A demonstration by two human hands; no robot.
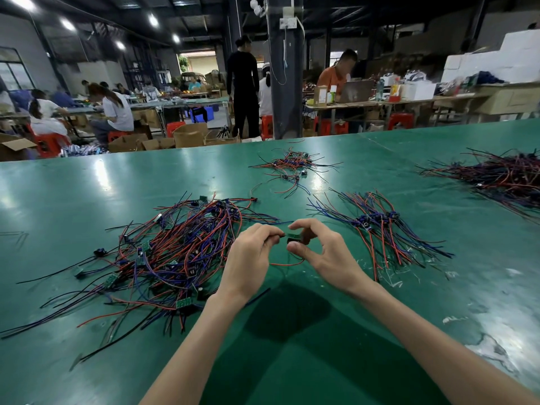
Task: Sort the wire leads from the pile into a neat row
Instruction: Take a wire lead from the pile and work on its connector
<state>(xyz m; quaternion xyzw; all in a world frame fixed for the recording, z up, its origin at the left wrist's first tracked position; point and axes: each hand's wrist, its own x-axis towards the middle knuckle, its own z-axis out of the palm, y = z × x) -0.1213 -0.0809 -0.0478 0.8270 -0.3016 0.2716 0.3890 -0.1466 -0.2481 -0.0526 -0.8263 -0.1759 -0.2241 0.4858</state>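
At centre frame the left hand [251, 252] and right hand [324, 254] together hold one wire lead [293, 235] above the green surface [73, 185]; the left hand's curled fingers pinch its dark end, and the right hand's thumb and forefinger pinch its small green board. The tangled pile [175, 252] lies left of centre and the sorted row [380, 226] right of centre. A small heap [292, 168] sits at upper centre and a dark heap [502, 176] at upper right

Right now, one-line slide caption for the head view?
Left hand and right hand pinch one wire lead over the green table, tangled pile on the left, sorted row on the right.
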